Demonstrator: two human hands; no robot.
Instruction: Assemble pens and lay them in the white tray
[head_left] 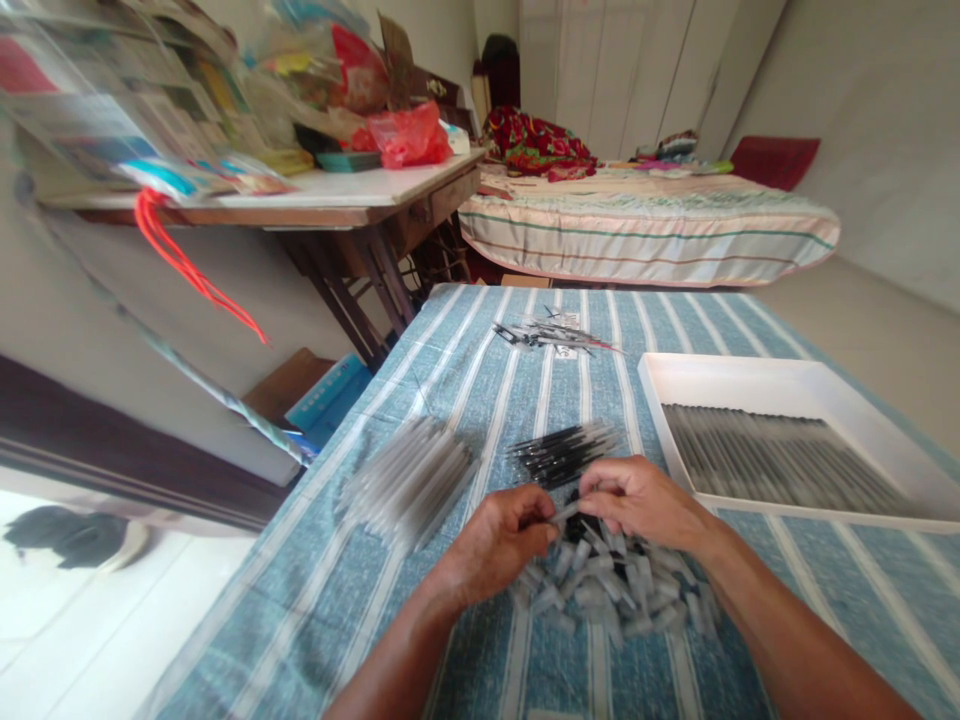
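Observation:
Above a loose pile of short translucent pen caps (626, 590), my two hands meet with closed fingertips. My left hand (502, 535) pinches a small pale pen piece (568, 512), which looks like one of the caps but is blurred. On its other side, my right hand (637, 500) has thumb and fingers pressed together at the piece's end; exactly what lies inside that pinch is hidden. Just beyond the hands lies a bundle of dark-tipped pen refills (562, 455). Left of them is a stack of clear pen barrels (412, 480).
A shallow white box (750, 372) at right holds a row of dark-ended pens (780, 460). Farther back on the striped tablecloth (465, 345) is a heap of thin dark pieces (555, 333). A cluttered side table (322, 195) and a bed (645, 225) stand beyond.

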